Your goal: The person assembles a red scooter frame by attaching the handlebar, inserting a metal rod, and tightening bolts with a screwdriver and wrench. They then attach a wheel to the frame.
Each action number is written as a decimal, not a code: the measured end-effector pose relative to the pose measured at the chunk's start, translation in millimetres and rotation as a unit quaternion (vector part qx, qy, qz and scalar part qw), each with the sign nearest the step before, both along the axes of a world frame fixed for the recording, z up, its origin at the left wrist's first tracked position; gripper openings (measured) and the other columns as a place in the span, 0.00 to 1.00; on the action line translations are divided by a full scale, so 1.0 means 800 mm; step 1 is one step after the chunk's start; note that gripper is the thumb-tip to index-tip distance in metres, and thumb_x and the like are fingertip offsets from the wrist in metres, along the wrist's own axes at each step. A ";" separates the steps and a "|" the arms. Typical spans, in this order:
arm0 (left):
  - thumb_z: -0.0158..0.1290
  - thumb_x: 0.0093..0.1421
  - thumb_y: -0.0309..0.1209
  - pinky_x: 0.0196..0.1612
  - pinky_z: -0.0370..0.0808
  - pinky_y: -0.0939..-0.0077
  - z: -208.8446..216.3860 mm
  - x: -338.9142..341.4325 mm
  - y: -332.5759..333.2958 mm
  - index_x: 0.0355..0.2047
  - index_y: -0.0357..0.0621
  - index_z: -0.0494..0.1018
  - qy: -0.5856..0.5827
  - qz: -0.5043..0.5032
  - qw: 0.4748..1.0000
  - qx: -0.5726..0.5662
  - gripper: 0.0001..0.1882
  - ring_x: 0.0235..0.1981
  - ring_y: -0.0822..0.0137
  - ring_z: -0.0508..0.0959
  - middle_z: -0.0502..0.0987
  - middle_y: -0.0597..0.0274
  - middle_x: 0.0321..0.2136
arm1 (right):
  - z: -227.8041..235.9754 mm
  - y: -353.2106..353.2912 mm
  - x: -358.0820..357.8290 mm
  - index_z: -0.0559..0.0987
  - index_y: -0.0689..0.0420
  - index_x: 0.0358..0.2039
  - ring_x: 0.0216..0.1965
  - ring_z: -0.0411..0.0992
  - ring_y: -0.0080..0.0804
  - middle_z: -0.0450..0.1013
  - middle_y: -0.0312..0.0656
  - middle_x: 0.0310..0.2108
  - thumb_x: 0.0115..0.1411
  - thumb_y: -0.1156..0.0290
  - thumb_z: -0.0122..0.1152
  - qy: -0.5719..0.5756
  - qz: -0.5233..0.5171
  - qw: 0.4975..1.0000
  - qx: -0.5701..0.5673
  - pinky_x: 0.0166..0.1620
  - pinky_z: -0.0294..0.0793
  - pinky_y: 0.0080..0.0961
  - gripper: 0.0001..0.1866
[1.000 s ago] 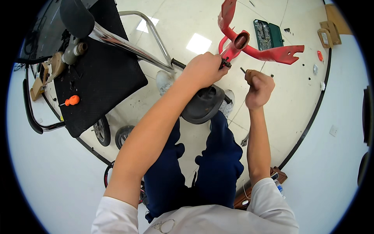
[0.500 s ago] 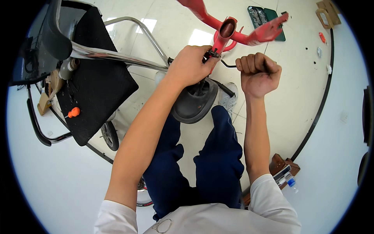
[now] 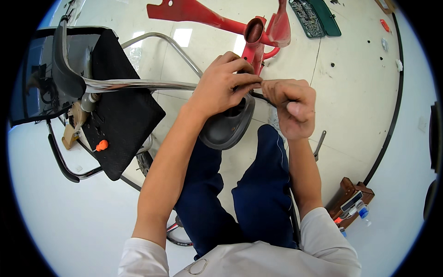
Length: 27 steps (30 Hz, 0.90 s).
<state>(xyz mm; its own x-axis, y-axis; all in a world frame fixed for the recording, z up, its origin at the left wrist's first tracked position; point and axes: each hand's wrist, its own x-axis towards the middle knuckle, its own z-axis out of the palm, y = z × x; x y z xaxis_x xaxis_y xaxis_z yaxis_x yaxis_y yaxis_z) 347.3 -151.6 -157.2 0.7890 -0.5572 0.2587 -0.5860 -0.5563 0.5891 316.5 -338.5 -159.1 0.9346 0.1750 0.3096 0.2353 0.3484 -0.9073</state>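
Fingers of the left hand (image 3: 226,85) bend in and those of the right hand (image 3: 293,106) curl tight, the two seeming to touch; what either grips is hidden. The red frame (image 3: 253,51) stands just beyond, over a black rounded piece (image 3: 221,132). Bracing the left wrist should keep it steady. A wrench (image 3: 319,146) lies on the floor (image 3: 350,106), rightward.

Makeshift workshop, it seems: bare red frame (image 3: 237,27) ahead. Wrench (image 3: 319,146) and parts case (image 3: 308,21) lie on tiled floor (image 3: 353,106), screwdriver (image 3: 102,145) on chair (image 3: 127,108).
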 end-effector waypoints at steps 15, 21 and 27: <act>0.63 0.44 0.22 0.36 0.75 0.71 -0.002 -0.002 -0.001 0.37 0.46 0.81 -0.060 0.061 0.996 -0.027 0.17 0.33 0.62 0.75 0.78 0.64 0.33 | -0.021 -0.009 -0.007 0.72 0.63 0.47 0.22 0.64 0.21 0.72 0.39 0.30 0.68 0.68 0.52 0.485 0.138 0.862 0.057 0.26 0.66 0.21 0.13; 0.59 0.48 0.27 0.41 0.76 0.63 -0.011 -0.002 -0.001 0.41 0.37 0.76 0.024 0.192 0.980 -0.048 0.18 0.38 0.52 0.77 0.77 0.52 0.35 | -0.037 0.025 -0.005 0.76 0.66 0.40 0.22 0.69 0.30 0.73 0.45 0.23 0.66 0.71 0.54 0.147 -0.114 0.938 -0.292 0.29 0.70 0.26 0.10; 0.57 0.56 0.29 0.39 0.79 0.69 -0.006 -0.003 0.000 0.42 0.29 0.76 0.167 0.186 0.966 -0.067 0.17 0.34 0.56 0.83 0.81 0.44 0.32 | -0.078 0.036 -0.001 0.77 0.63 0.40 0.22 0.72 0.35 0.72 0.46 0.22 0.63 0.73 0.57 0.049 -0.218 0.923 -0.313 0.30 0.71 0.26 0.08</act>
<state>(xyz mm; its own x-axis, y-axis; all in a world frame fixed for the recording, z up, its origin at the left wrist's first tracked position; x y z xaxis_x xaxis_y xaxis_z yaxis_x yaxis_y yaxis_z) 345.3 -151.8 -162.4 0.9803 -0.1975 0.0057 -0.1250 -0.5975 0.7921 315.9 -310.0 -221.4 0.9766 -0.1077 0.1860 0.1359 -0.3608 -0.9227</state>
